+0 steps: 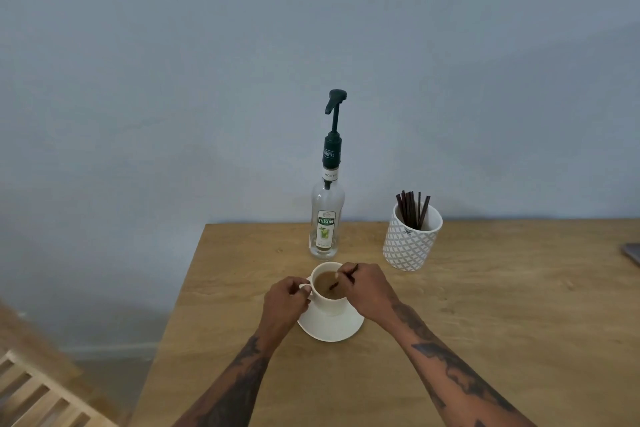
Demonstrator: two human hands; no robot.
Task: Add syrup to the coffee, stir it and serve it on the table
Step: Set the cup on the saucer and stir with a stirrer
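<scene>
A white cup [329,303] of light brown coffee [327,282] stands on a white saucer [332,328] on the wooden table [485,322]. My left hand [285,302] pinches the cup's handle at its left side. My right hand [369,289] holds a dark stir stick [341,280] whose lower end dips into the coffee. Behind the cup stands a clear syrup bottle [327,215] with a dark green pump on top, untouched.
A white patterned pot [410,243] with several dark stir sticks stands at the back right. A grey object [632,251] pokes in at the right edge. The table's left edge runs near the cup; a slatted wooden piece [38,395] lies lower left.
</scene>
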